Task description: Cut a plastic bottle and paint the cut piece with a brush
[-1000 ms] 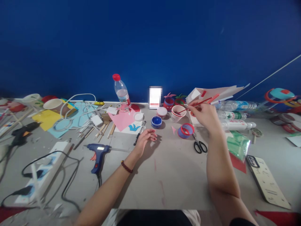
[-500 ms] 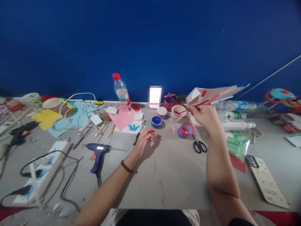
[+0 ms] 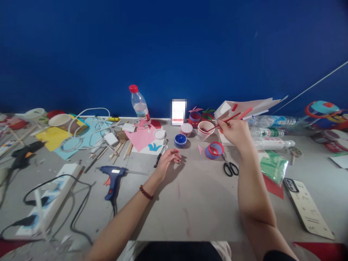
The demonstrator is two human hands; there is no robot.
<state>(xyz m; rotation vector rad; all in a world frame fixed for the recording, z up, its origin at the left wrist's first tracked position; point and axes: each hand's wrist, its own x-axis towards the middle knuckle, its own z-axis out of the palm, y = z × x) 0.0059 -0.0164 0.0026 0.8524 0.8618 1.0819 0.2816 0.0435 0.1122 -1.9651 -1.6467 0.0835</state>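
Note:
My right hand (image 3: 236, 132) is closed in a pinch on a thin red paintbrush (image 3: 227, 120). The brush tip sits inside a white paper cup with a red rim (image 3: 205, 130). My left hand (image 3: 167, 161) rests on the grey table with its fingers loosely curled and nothing in it; a dark bead bracelet circles its wrist. Just beyond the left hand stand a blue paint pot (image 3: 180, 140) and a white pot (image 3: 186, 129). A blue and red ring-shaped paper craft (image 3: 214, 150) lies below my right hand.
Black scissors (image 3: 230, 168) lie right of centre. A blue glue gun (image 3: 112, 177), a power strip (image 3: 51, 197) and cables fill the left. A water bottle (image 3: 139, 104) stands at the back; more bottles (image 3: 272, 143) lie on the right, by a phone (image 3: 306, 208).
My right hand has shifted a little left and up with the brush, keeping its tip in the cup. The left hand has stayed where it was.

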